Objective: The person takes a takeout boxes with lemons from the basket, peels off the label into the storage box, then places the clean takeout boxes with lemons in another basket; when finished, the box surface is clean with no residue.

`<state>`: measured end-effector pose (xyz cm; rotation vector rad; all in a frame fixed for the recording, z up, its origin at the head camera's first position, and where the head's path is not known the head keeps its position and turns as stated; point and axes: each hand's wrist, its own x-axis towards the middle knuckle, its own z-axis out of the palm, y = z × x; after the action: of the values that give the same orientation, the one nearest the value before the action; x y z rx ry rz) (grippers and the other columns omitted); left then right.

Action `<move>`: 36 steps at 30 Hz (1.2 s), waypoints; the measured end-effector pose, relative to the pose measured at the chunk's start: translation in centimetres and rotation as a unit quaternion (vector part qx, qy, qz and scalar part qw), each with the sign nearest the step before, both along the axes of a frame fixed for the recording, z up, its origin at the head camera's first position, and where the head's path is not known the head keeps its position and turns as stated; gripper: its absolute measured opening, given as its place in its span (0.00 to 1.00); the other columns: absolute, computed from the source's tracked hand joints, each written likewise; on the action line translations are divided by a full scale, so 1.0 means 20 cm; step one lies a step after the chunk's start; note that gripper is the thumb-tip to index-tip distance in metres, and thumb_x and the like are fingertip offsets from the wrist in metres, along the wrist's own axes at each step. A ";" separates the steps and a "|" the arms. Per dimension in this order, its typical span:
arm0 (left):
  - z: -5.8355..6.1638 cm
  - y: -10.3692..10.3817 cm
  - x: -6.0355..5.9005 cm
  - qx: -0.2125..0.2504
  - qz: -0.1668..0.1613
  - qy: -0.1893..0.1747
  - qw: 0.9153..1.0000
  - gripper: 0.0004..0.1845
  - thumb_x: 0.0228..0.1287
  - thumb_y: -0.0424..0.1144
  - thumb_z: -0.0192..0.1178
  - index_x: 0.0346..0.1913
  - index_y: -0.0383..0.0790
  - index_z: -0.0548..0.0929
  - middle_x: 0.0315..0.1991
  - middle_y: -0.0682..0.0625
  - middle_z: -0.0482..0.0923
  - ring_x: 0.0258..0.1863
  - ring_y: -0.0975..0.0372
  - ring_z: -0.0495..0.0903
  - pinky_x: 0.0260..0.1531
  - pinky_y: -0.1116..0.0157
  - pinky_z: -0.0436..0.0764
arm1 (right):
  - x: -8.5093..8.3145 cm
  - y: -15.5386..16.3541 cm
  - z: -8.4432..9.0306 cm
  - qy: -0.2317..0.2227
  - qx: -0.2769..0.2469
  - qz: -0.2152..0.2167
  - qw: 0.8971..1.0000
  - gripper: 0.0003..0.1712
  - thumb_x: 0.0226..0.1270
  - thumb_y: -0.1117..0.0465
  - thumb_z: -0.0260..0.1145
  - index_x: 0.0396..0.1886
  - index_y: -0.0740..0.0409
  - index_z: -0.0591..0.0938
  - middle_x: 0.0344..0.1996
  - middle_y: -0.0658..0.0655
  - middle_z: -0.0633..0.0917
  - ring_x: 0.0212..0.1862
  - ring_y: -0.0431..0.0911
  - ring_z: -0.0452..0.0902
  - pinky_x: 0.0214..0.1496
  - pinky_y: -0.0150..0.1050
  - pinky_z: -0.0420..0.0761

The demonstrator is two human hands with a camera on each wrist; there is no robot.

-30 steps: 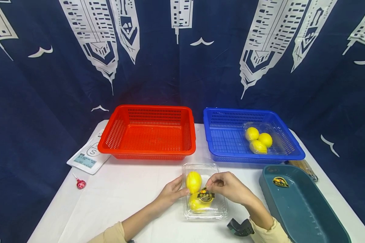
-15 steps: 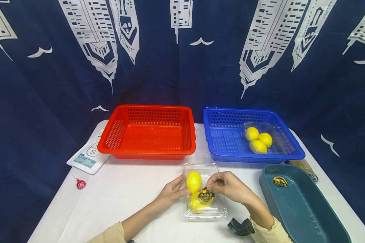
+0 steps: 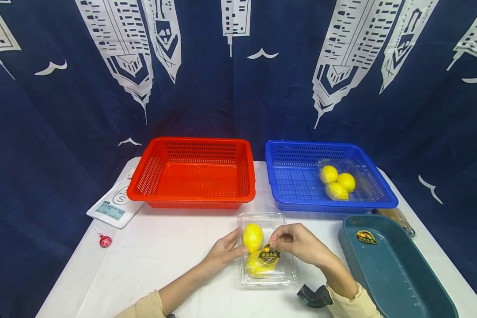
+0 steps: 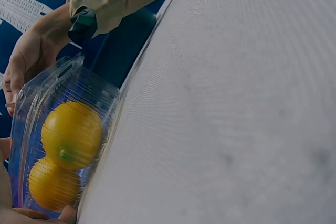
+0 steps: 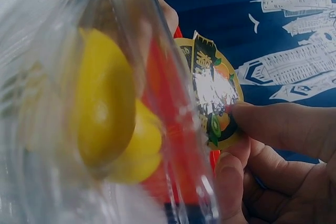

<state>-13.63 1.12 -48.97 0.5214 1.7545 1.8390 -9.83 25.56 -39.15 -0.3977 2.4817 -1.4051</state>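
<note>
- The right hand (image 3: 298, 244) pinches the round sticker (image 5: 212, 94) on the lid of the clear clamshell box (image 3: 267, 250).
- The left hand (image 3: 224, 252), fingers relaxed and straight, presses against the box's left side, just beside a lemon (image 3: 253, 237).
- The box lies on the white table (image 3: 159, 256) between both hands, with two lemons inside.
- Beyond the hands stand a red basket (image 3: 192, 173) and a blue basket (image 3: 327, 176).

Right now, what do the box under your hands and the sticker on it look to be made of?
The box looks like thin clear plastic, glossy: the lemons show through and light glints off its ribbed walls. The sticker pinched by the right hand seems printed paper or film with a shiny foil-like patch; which, I cannot tell.
</note>
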 end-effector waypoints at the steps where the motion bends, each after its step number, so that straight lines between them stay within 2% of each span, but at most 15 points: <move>1: 0.00 0.00 0.00 0.001 0.000 0.000 1.000 0.48 0.66 0.50 0.60 0.75 0.28 0.46 0.78 0.36 0.43 0.77 0.45 0.45 0.74 0.52 0.53 | 0.00 0.00 0.00 -0.002 0.000 -0.001 1.000 0.07 0.61 0.66 0.66 0.33 0.67 0.83 0.26 0.55 0.82 0.29 0.37 0.74 0.34 0.29 0.78; 8: 0.00 0.00 0.00 0.002 -0.002 -0.005 1.000 0.48 0.66 0.49 0.60 0.75 0.27 0.46 0.78 0.36 0.42 0.77 0.45 0.44 0.74 0.52 0.53 | 0.00 0.00 0.01 -0.008 -0.020 0.000 1.000 0.08 0.61 0.67 0.66 0.35 0.70 0.83 0.28 0.57 0.84 0.30 0.39 0.75 0.34 0.29 0.79; 22: 0.00 0.00 0.00 0.006 -0.003 -0.007 1.000 0.47 0.67 0.49 0.60 0.75 0.27 0.46 0.78 0.36 0.43 0.77 0.45 0.45 0.74 0.52 0.54 | 0.00 0.00 0.01 -0.012 -0.027 -0.007 1.000 0.09 0.61 0.66 0.66 0.35 0.70 0.83 0.28 0.56 0.83 0.30 0.37 0.74 0.35 0.28 0.78; 32: -0.01 0.00 0.00 0.008 -0.001 -0.005 1.000 0.48 0.66 0.49 0.60 0.75 0.27 0.47 0.78 0.36 0.43 0.77 0.45 0.45 0.73 0.53 0.55 | 0.00 0.01 0.01 -0.006 -0.002 -0.001 1.000 0.07 0.62 0.65 0.66 0.34 0.67 0.83 0.27 0.55 0.83 0.30 0.37 0.76 0.36 0.29 0.79; 36: -0.01 -0.01 0.00 0.009 -0.002 -0.002 1.000 0.48 0.65 0.50 0.61 0.75 0.28 0.47 0.78 0.36 0.44 0.77 0.45 0.46 0.73 0.53 0.56 | 0.03 0.04 0.03 -0.009 -0.002 0.000 1.000 0.08 0.62 0.64 0.67 0.34 0.67 0.83 0.27 0.55 0.83 0.30 0.36 0.76 0.36 0.29 0.80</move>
<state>-13.65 1.02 -49.20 0.5263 1.7343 1.8540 -9.27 26.32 -38.54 -0.3859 2.4648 -1.4088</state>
